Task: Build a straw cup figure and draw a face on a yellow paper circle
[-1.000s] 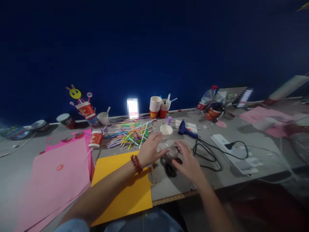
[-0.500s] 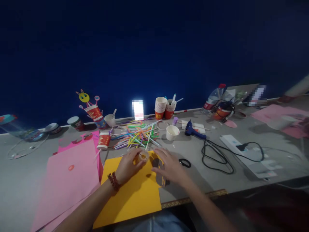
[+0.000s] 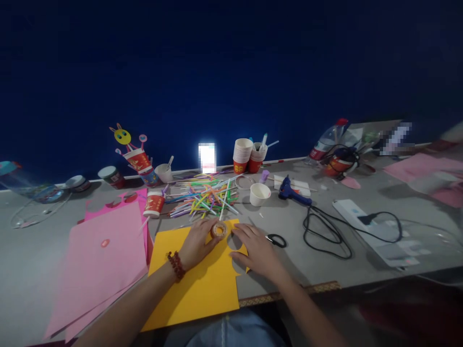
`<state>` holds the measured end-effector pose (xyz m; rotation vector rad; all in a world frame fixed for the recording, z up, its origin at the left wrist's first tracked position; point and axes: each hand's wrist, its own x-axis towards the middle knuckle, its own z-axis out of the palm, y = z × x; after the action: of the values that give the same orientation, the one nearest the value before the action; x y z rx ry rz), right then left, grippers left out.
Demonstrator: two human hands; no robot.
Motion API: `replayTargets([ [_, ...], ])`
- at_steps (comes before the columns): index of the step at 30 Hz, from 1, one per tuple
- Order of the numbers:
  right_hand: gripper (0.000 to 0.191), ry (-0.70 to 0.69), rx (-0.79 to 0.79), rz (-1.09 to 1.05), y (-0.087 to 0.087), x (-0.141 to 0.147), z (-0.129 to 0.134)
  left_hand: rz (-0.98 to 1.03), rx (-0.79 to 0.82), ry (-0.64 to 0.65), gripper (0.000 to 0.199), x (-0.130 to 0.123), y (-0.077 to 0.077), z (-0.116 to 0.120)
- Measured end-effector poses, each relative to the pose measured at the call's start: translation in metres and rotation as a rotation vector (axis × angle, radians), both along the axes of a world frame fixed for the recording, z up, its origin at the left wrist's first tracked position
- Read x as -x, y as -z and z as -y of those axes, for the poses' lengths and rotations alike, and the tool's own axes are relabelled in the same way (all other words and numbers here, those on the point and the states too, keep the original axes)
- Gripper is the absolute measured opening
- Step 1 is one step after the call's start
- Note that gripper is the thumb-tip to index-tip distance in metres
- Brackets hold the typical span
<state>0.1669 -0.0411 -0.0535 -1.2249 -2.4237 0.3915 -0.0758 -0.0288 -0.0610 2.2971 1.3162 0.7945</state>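
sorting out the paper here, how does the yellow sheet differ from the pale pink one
The yellow sheet has rounded cut-outs at its right edge, while the visible edges of the pale pink sheet look straight. The pale pink sheet bears a small red spot; no such spot shows on the yellow sheet. The left hand is over the yellow sheet; no hand is over the pale pink sheet. Both lie roughly flat.

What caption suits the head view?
Left hand holding a tape roll over yellow paper, right hand at the paper's cut-out edge.
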Motion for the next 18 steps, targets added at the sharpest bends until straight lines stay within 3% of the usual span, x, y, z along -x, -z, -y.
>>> replayTargets([
  [5, 0.059, -0.027, -0.006, 0.019, -0.005, 0.0, 0.001, -0.001, 0.019, 0.002, 0.058, 0.0, 0.0, 0.002],
  [8, 0.045, -0.04, 0.002, 0.053, -0.013, 0.001, -0.005, 0.011, -0.001, -0.004, 0.058, 0.0, 0.003, 0.001],
  [12, 0.027, -0.085, 0.015, 0.12, -0.026, 0.012, -0.03, 0.078, -0.029, -0.027, 0.061, 0.001, 0.008, 0.0],
  [18, 0.034, -0.11, -0.045, 0.221, -0.029, 0.042, -0.074, 0.037, -0.057, -0.01, 0.06, 0.006, 0.009, 0.005],
])
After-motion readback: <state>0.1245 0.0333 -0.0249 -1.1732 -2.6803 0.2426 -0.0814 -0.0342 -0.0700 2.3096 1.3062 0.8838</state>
